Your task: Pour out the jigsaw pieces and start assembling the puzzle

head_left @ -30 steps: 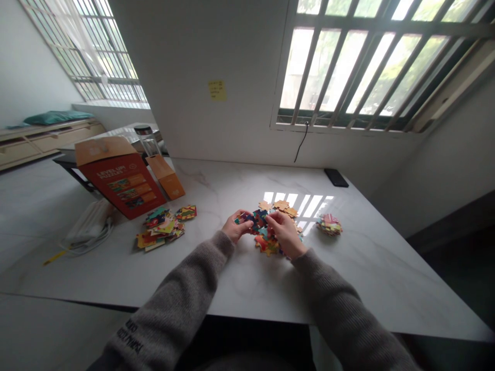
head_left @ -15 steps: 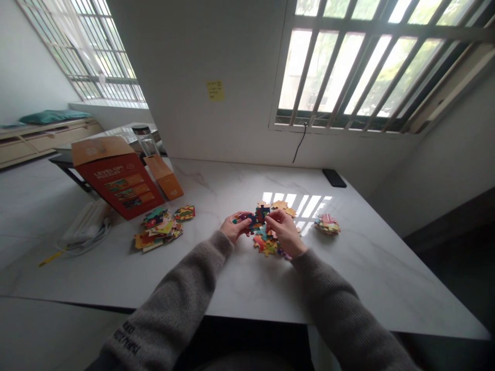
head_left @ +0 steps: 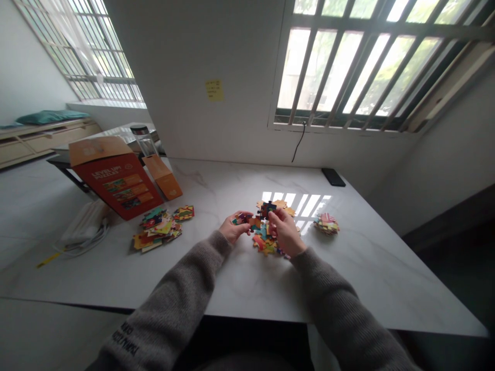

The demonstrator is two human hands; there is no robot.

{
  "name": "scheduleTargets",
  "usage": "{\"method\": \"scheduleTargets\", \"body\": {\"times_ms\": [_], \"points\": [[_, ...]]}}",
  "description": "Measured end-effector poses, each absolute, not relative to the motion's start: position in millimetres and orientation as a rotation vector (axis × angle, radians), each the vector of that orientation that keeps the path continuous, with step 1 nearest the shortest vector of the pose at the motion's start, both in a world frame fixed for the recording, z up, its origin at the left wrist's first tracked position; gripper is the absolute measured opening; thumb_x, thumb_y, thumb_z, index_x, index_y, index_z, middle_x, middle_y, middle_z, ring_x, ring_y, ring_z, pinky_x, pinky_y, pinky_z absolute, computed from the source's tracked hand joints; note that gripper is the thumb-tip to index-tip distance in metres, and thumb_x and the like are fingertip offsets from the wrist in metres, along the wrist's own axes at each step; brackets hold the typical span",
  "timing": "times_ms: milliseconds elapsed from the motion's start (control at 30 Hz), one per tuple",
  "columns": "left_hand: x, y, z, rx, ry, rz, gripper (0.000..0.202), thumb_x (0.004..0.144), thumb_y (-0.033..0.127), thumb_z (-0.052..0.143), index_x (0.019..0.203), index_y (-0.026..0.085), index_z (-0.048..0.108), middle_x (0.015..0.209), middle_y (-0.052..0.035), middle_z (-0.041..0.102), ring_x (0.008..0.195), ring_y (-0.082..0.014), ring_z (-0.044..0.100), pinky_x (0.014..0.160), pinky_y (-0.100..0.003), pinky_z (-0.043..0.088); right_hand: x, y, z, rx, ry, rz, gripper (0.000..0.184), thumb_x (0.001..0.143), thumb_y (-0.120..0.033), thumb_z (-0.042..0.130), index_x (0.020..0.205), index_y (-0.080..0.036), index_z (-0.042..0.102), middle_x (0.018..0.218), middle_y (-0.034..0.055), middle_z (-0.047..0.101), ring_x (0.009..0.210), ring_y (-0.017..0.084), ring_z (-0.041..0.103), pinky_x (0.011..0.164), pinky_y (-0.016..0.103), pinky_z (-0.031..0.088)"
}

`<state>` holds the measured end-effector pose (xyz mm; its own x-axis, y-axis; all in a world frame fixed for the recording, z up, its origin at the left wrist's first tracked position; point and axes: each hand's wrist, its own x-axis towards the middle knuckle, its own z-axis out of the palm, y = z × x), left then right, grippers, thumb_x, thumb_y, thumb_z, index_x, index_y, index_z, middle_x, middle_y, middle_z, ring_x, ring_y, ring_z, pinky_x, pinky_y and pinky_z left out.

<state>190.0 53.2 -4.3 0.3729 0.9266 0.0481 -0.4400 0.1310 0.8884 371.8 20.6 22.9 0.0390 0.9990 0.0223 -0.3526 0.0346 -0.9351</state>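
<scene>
My left hand point(head_left: 233, 227) is closed on a few dark, colourful jigsaw puzzle pieces point(head_left: 243, 218), its thumb on top. Pinched in my right hand point(head_left: 285, 229) is a dark blue puzzle piece point(head_left: 266, 208), raised just to the right of the left hand's pieces. Beneath both hands a loose pile of puzzle pieces point(head_left: 266, 243) lies on the white marbled table point(head_left: 247, 288). Part of that pile is hidden by my right hand. Several tan-backed pieces point(head_left: 281, 204) lie face down behind it.
A second heap of pieces point(head_left: 158, 229) lies to the left, and a small stack point(head_left: 327, 223) to the right. Farther off stand a red puzzle box point(head_left: 116, 180), an orange carton point(head_left: 167, 183) and a glass bottle point(head_left: 144, 141). A white power strip point(head_left: 85, 226) and a black phone point(head_left: 333, 177) rest near the edges.
My right hand's dark piece has shifted slightly up and right and turned. The pieces in my left hand now show more orange at their right end.
</scene>
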Motion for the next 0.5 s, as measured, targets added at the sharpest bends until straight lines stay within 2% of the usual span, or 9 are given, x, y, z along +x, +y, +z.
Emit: {"method": "scheduleTargets", "body": {"times_ms": [67, 233, 433, 500], "points": [[189.1, 53.8, -2.6, 0.944, 0.658, 1.099, 0.05, 0.052, 0.017, 0.086, 0.096, 0.01, 0.064, 0.078, -0.0055, 0.069, 0.056, -0.0137, 0.062, 0.052, -0.027, 0.05, 378.0, 23.2, 26.7, -0.902, -0.831, 1.304, 0.035, 0.071, -0.044, 0.075, 0.081, -0.024, 0.048, 0.054, -0.0103, 0.039, 0.043, 0.006, 0.032, 0.038, 0.018, 0.026], [189.5, 55.2, -0.5, 0.854, 0.76, 1.148, 0.042, 0.059, 0.021, 0.083, 0.094, 0.01, 0.063, 0.075, -0.0059, 0.069, 0.057, -0.0155, 0.065, 0.055, -0.028, 0.055, 386.3, 22.9, 36.9, -0.869, -0.728, 1.318, 0.035, 0.065, -0.04, 0.08, 0.081, -0.023, 0.054, 0.07, -0.0046, 0.057, 0.049, 0.006, 0.041, 0.044, 0.021, 0.038], [189.8, 56.2, -1.2, 0.815, 0.773, 1.173, 0.042, 0.061, 0.024, 0.084, 0.093, 0.012, 0.061, 0.073, -0.0041, 0.07, 0.055, -0.0168, 0.067, 0.051, -0.027, 0.057, 374.4, 17.5, 29.6, -0.876, -0.921, 1.417, 0.031, 0.07, -0.043, 0.077, 0.086, -0.021, 0.063, 0.083, -0.0006, 0.065, 0.06, 0.009, 0.053, 0.055, 0.023, 0.049], [189.8, 55.0, -1.0, 0.826, 0.758, 1.155, 0.044, 0.061, 0.027, 0.085, 0.094, 0.011, 0.062, 0.074, -0.0045, 0.07, 0.057, -0.0169, 0.068, 0.054, -0.029, 0.059, 369.9, 17.0, 23.6, -0.931, -1.05, 1.371, 0.031, 0.072, -0.046, 0.074, 0.087, -0.02, 0.064, 0.081, -0.0001, 0.065, 0.06, 0.01, 0.055, 0.055, 0.024, 0.05]]}}
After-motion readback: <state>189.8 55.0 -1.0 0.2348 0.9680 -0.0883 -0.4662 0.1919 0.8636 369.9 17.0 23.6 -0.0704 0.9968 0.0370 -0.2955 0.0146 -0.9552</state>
